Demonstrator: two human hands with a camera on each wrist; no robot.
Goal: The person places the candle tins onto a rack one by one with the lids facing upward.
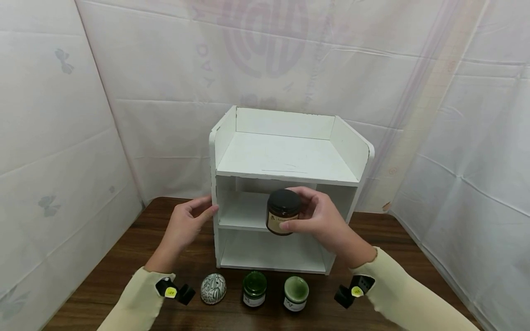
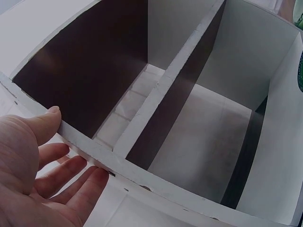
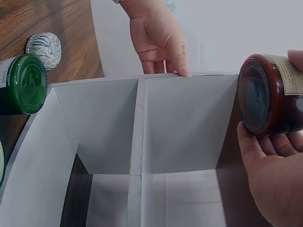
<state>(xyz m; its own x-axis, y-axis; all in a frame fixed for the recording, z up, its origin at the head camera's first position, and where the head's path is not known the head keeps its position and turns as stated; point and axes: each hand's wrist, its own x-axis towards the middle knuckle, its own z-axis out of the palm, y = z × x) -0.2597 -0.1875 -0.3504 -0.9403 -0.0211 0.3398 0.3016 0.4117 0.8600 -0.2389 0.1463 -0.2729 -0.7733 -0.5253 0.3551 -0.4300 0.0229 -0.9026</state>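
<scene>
My right hand (image 1: 319,216) grips a dark amber glass jar (image 1: 276,224) with a black lid and a tan label. It holds the jar upright in front of the white shelf unit (image 1: 285,154), near the middle shelf. In the right wrist view, the fingers (image 3: 251,142) and thumb wrap the amber jar (image 3: 258,97) from either side, its round base facing the camera. My left hand (image 1: 186,225) holds the front edge of the unit's left side panel. The left wrist view shows its thumb (image 2: 47,124) over that edge, with the other fingers along the outer face.
On the brown wooden table (image 1: 182,266), before the unit, stand a patterned white-and-dark rounded object (image 1: 213,288), a dark green jar (image 1: 254,289) and a lighter green jar (image 1: 296,294). White sheeting (image 1: 165,128) surrounds the table at the back and sides.
</scene>
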